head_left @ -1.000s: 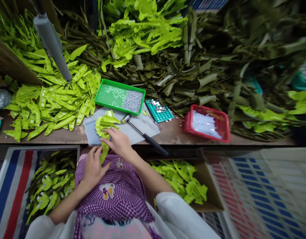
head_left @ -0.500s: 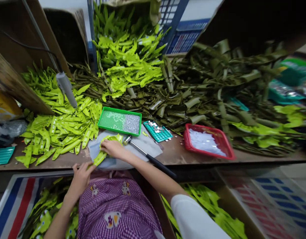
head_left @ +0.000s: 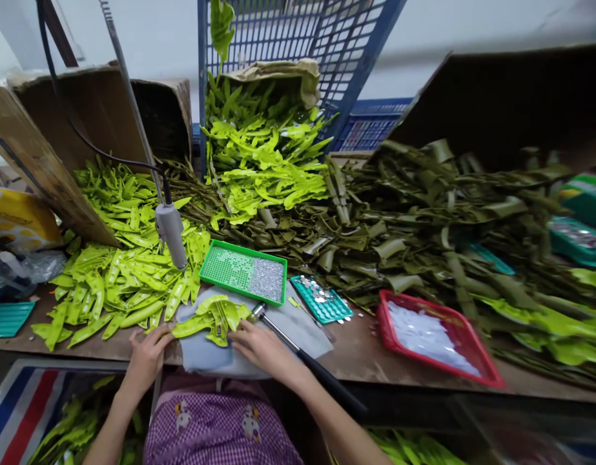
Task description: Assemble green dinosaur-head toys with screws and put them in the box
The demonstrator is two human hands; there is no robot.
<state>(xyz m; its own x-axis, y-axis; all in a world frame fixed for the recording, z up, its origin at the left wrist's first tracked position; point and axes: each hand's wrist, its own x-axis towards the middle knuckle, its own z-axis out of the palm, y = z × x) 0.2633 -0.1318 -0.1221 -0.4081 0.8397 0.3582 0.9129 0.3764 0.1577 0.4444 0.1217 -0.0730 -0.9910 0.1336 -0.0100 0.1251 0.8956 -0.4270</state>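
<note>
A bright yellow-green moulded plastic part point(head_left: 215, 316) lies on a pale cloth point(head_left: 201, 358) at the bench's front edge. Its left end is pinched in the fingers of my left hand point(head_left: 148, 355). My right hand point(head_left: 268, 349) rests at the part's right side, fingers stretched out and touching its edge. Just right of the part lies a hammer point(head_left: 298, 349) with a black handle, under my right forearm at its lower stretch. Behind the part stands a green tray point(head_left: 242, 274) of tiny metal pieces. A grey electric screwdriver point(head_left: 170, 234) hangs above the left pile.
Loose yellow-green strips point(head_left: 133, 284) heap up on the left. Dark olive curved pieces point(head_left: 365, 226) cover the bench's back and right. A teal tray point(head_left: 321, 300) holds round silvery discs; a red basket point(head_left: 438, 336) holds white pieces. A blue crate point(head_left: 365, 58) stands behind.
The view has tilted up. My right hand has moved off the top of the plastic part to its right side, leaving more of the part visible. My left hand stays at its left end.
</note>
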